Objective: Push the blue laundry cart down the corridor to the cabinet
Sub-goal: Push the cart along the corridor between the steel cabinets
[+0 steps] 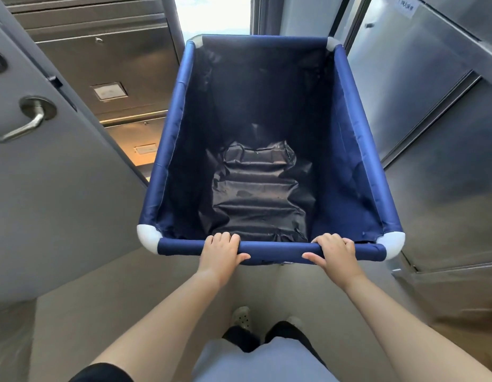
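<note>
corridor [156, 285] was narrow: steel cabinet fronts [421, 106] close on the right, a grey door [60, 202] with a lever handle [21, 128] swung in on the left, more steel drawers [109, 64] behind it. floor was pale and bare as far as it showed.

blue laundry cart [358, 150] sat square in the gap between them, straight ahead of the person, near rail just in front of the hips. it held nothing but a slack black liner [256, 194] on the bottom, so judged light and quick to swing. wheels were out of sight.

left hand [221, 250] and right hand [334, 253] were both on the near rail [278, 248], set apart either side of centre. fingers [225, 237] were curled over the top, thumbs underneath, wrapped fully around the tube.

advice for the push: keep equal force on both hands so it tracks straight; right front corner cap [334, 44] looked just beside the cabinet face and the left side near the door edge, so steer by small differences, not a shove. push low and level along the rail, not down. watch the far corners, not the hands. which cabinet was the target i could not tell.
</note>
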A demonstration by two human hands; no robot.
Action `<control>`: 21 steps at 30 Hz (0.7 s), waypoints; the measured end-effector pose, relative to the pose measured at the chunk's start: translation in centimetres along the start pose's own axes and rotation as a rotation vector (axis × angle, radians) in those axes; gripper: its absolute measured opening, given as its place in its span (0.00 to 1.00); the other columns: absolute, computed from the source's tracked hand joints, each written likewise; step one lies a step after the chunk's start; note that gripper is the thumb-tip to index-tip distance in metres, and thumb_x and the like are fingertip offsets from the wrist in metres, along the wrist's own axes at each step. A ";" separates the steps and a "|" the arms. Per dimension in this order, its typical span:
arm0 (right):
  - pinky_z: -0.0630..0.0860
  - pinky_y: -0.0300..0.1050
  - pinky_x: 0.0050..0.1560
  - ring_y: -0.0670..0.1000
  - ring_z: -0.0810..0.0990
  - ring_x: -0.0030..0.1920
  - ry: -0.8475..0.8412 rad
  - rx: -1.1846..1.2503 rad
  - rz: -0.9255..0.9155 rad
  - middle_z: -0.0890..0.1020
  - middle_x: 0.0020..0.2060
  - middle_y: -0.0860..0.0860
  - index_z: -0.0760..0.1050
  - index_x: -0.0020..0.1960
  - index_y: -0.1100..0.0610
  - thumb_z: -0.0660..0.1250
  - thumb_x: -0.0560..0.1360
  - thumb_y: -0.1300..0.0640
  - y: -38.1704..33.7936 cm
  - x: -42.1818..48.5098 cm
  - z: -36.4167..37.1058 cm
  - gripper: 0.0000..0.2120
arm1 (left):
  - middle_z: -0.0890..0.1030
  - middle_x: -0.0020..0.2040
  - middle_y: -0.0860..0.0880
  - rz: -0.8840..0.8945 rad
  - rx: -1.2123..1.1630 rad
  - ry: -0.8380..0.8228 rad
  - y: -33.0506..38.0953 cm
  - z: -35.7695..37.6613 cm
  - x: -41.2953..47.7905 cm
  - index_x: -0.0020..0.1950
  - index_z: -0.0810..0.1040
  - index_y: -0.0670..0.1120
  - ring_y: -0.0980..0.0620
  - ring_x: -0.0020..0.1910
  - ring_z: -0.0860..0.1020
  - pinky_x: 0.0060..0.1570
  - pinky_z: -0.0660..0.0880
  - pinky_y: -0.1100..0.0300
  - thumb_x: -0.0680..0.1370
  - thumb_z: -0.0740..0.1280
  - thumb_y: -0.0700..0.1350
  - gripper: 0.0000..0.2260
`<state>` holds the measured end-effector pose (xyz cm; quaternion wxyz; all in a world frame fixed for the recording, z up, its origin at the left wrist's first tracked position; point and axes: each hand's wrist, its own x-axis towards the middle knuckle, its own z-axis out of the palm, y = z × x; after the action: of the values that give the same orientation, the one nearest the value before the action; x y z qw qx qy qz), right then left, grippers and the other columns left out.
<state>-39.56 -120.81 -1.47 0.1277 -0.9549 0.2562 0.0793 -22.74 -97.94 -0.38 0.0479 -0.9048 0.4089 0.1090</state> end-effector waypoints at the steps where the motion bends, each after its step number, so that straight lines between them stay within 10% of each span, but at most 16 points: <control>1: 0.58 0.43 0.49 0.50 0.72 0.47 -0.002 0.004 -0.008 0.76 0.42 0.45 0.74 0.47 0.50 0.52 0.69 0.30 0.7 0.3 -0.3 0.25 | 0.76 0.51 0.48 -0.003 0.002 -0.007 0.6 -0.1 0.3 0.55 0.70 0.46 0.47 0.51 0.73 0.52 0.67 0.55 0.78 0.55 0.62 0.20; 21: 0.61 0.45 0.51 0.50 0.72 0.47 -0.063 -0.008 -0.168 0.77 0.43 0.45 0.74 0.48 0.50 0.61 0.72 0.37 17.1 6.0 -5.4 0.17 | 0.77 0.52 0.48 -0.216 -0.061 -0.072 16.8 -2.1 6.6 0.56 0.70 0.47 0.46 0.51 0.74 0.52 0.67 0.55 0.77 0.57 0.62 0.20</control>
<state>-42.66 -139.45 -1.08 0.1381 -0.9705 0.1709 0.0991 -30.79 -114.19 0.17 0.0463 -0.9401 0.3036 0.1481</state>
